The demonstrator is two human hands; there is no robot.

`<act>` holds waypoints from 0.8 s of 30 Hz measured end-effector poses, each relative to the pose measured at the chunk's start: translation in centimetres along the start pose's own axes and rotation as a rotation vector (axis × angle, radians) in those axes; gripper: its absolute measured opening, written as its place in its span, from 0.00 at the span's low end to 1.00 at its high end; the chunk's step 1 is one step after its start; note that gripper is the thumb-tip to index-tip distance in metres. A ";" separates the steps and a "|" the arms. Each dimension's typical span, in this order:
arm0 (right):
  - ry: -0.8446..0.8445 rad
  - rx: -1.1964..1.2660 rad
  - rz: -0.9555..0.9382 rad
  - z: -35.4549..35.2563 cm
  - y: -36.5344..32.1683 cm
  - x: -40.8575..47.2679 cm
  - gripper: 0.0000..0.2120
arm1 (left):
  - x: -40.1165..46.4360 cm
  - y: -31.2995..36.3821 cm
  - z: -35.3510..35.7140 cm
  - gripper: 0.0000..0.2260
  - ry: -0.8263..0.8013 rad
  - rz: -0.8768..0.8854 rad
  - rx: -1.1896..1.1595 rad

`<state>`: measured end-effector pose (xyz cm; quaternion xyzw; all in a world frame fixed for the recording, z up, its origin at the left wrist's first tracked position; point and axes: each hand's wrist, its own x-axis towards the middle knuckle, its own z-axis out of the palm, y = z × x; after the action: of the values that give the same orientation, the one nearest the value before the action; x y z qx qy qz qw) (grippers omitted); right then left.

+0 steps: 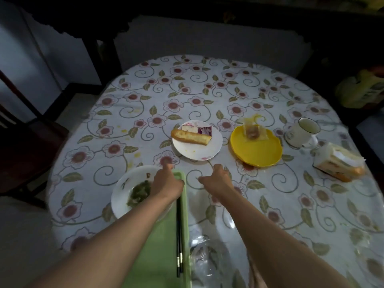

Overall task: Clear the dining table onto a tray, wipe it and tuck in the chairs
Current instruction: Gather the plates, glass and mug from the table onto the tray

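Note:
A green tray (160, 252) lies at the table's near edge with a pair of black chopsticks (179, 235) along its right side. A white bowl of green vegetables (128, 194) sits against the tray's left side, partly under my left forearm. My left hand (166, 180) hovers over the tray's far left corner, fingers stretched forward, holding nothing that I can see. My right hand (218, 179) is just right of the tray over the floral tablecloth (187, 90), thumb out, empty. Beyond both hands is a white plate (199, 151) with a bread stick and a cake slice.
A yellow plate (256, 154) with a crumpled wrapper, a white mug (299, 134) and a tissue pack (338, 163) stand to the right. Something of clear glass (207, 256) lies near the front edge. A dark chair (22, 146) stands at the left.

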<state>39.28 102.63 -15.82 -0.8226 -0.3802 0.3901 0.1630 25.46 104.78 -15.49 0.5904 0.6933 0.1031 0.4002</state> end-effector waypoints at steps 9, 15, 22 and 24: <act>0.038 0.087 0.018 -6.1 5.1 4.7 0.34 | 2.1 6.1 6.5 0.27 -0.028 -0.077 -0.040; -0.044 0.069 -0.034 -6.6 5.0 8.5 0.33 | 5.6 7.6 8.1 0.28 0.086 -0.185 -0.074; -0.062 0.147 -0.086 -4.7 2.3 13.2 0.30 | 10.8 7.2 6.8 0.23 0.254 -0.385 -0.032; -0.051 0.195 -0.082 -4.0 1.9 14.6 0.30 | 12.2 6.5 6.6 0.22 0.273 -0.412 -0.077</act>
<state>49.25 112.50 -21.84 -0.7764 -0.3779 0.4390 0.2481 34.94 115.44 -21.07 0.4016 0.8421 0.1245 0.3376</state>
